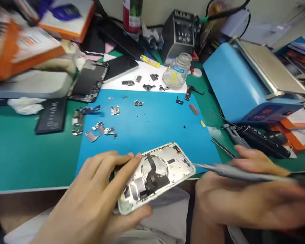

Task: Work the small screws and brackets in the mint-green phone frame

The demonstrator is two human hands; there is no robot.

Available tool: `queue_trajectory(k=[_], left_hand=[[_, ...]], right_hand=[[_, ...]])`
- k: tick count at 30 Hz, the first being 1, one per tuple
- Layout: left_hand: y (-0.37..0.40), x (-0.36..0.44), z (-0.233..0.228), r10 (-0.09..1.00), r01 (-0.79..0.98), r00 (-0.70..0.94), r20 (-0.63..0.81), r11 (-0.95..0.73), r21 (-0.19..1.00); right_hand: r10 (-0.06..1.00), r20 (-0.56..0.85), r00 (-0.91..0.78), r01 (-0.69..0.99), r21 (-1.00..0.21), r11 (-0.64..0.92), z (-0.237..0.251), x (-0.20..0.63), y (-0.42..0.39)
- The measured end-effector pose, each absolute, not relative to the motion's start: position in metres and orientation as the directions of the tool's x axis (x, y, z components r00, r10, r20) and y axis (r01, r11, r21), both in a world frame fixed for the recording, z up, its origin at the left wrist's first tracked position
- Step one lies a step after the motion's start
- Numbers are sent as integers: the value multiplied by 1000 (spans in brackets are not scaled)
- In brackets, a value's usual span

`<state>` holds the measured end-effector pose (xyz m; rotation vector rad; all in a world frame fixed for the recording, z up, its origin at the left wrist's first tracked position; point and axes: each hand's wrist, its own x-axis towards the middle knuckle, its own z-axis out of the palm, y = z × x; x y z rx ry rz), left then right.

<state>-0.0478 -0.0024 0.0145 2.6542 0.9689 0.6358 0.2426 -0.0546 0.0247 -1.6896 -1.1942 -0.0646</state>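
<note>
while the left hand (91,200) pinches the opened phone shell (156,176) by its edges low in the middle of the frame, thumb underneath and fingers curled over the top, the shell sits tilted just over the near edge of the blue mat (152,125). at lower right the right hand (246,196), blurred, is closed around a thin grey tool (234,172) whose tip reaches the shell's right end. small loose parts (101,130) lie scattered on the mat above, with a glass bottle (177,70) near the top centre.

Opened phone housing (156,176), tilted, inside up.
Slim grey screwdriver (234,172) lying near-level, tip at housing's right edge.
</note>
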Motion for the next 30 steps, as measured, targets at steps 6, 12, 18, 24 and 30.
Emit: queue_trajectory(k=[6,12,18,24,30], left_hand=[[-16,-52,24,752,651,597,279,-658,379],[-9,-48,45,909,367,406,91,-253,895],[30,-15,62,925,-33,379,-37,53,998],[51,7,47,880,70,468,-80,53,996],[65,14,47,859,339,512,31,-235,911]], right_hand=[[734,453,506,699,-714,-42,43,289,-41],[864,410,292,924,-354,-145,32,299,-44],[842,499,206,973,-194,-123,21,306,-41],[762,607,225,968,-232,-101,23,309,-40],[792,598,119,916,-374,144,25,270,-39]])
